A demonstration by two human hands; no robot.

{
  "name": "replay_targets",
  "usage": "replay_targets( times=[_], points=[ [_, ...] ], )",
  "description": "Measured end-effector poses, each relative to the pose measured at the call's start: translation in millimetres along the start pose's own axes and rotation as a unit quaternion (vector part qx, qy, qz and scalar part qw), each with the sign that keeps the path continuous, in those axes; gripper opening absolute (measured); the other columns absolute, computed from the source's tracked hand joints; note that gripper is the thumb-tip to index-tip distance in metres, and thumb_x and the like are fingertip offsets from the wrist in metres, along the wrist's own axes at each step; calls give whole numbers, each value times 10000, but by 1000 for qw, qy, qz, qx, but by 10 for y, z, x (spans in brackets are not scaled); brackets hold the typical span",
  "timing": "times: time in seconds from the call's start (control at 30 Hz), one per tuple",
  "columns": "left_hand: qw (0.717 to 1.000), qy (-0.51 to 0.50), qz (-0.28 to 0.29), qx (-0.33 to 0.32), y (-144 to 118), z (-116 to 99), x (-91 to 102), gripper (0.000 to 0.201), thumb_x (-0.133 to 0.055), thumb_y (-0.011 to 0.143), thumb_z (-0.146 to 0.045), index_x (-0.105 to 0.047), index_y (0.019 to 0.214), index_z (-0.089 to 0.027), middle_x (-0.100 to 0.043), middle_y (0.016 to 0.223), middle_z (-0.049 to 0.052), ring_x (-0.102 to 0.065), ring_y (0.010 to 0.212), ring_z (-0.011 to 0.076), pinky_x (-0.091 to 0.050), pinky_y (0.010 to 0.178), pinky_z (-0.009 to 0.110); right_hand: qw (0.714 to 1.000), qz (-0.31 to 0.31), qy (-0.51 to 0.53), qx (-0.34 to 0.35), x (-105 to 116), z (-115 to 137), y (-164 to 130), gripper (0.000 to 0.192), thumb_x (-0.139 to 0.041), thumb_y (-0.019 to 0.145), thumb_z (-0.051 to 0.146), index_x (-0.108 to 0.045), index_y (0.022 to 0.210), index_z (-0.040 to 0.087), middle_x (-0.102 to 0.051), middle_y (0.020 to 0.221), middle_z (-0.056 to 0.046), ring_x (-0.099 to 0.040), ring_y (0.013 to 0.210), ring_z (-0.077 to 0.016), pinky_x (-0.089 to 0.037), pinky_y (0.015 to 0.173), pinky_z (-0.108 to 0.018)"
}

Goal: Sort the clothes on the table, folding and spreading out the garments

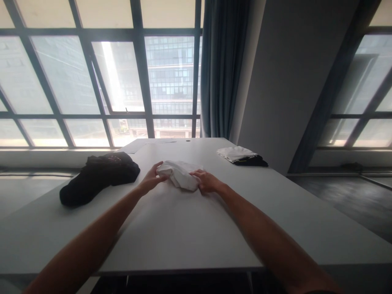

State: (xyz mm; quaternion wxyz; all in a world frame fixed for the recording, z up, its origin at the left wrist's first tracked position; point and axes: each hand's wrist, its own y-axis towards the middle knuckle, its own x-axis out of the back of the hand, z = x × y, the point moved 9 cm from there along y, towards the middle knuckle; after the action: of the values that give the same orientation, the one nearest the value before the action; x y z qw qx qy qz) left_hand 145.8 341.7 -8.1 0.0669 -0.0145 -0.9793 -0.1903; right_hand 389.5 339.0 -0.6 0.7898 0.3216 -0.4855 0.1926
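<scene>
Both hands (153, 177) (206, 181) grasp white cloth (180, 173); black garment (98, 175) left, folded stack (240, 156) right

White cloth (180, 173) bunched, plain, no print. Surface (183, 228) white to pale grey, plain, no pattern. Black garment pile (99, 175) at left, faint reddish marks on top, too small to read. Folded stack far right: white piece (235, 153) over black piece (252, 162), thin yellowish line on black one. Curtain (222, 69) grey-blue, plain. Window frames (139, 69) dark grey. Wall (290, 81) light grey. Floor (352, 200) dark grey.
</scene>
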Motion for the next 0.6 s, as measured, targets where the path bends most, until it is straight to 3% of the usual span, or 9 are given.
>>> replay_targets(
  times=[0.1,0.2,0.3,0.37,0.47,0.53,0.6],
  points=[
    [984,150,51,-85,-81,-99,-122,764,-817,664,-401,-567,1357,-193,-683,1256,130,-678,984,255,-577,785,360,997,-6,-71,25,-79,110,15,511,-661,729,36,-715,1203,219,-676,1210,-109,-629,1123,-248,-465,1018,-371],
    [961,251,31,-116,-86,-115,-88,524,-665,809,-433,-653,1264,-174,-726,1157,123,-685,888,235,-570,753,351,997,-4,-58,43,-92,91,34,311,-585,809,73,-758,1025,215,-715,1091,-75,-669,975,-206,-495,890,-302],
    [944,299,-1,-137,-55,-175,10,409,-571,875,-407,-703,1189,-181,-751,1074,100,-685,862,227,-560,759,342,999,-6,24,21,-29,-42,51,178,-560,856,170,-726,791,172,-721,871,-51,-644,789,-174,-479,729,-256],
    [934,316,-30,-164,-42,-277,104,367,-518,900,-373,-725,1143,-193,-754,1069,88,-686,919,234,-553,803,341,990,-22,135,-31,57,-175,58,312,-556,893,357,-669,681,157,-657,671,-29,-581,650,-158,-447,616,-249],
    [918,328,-89,-203,-47,-476,281,368,-446,921,-319,-732,1115,-192,-750,1106,79,-679,1012,236,-532,900,350,930,-92,344,-93,248,-298,52,529,-571,817,660,-631,658,160,-570,558,-8,-510,550,-147,-411,533,-260],
    [909,339,-113,-215,-56,-581,364,384,-421,939,-319,-722,1142,-195,-745,1137,78,-673,1041,234,-523,927,356,880,-147,440,-97,379,-302,49,536,-644,732,705,-628,680,171,-578,576,-11,-527,568,-156,-424,542,-272],
    [898,357,-128,-222,-74,-659,401,397,-402,963,-341,-714,1160,-196,-742,1141,85,-667,1057,235,-519,936,367,852,-186,479,-101,455,-304,48,502,-688,698,683,-618,686,186,-587,593,-14,-553,606,-170,-441,562,-278]
  ],
)
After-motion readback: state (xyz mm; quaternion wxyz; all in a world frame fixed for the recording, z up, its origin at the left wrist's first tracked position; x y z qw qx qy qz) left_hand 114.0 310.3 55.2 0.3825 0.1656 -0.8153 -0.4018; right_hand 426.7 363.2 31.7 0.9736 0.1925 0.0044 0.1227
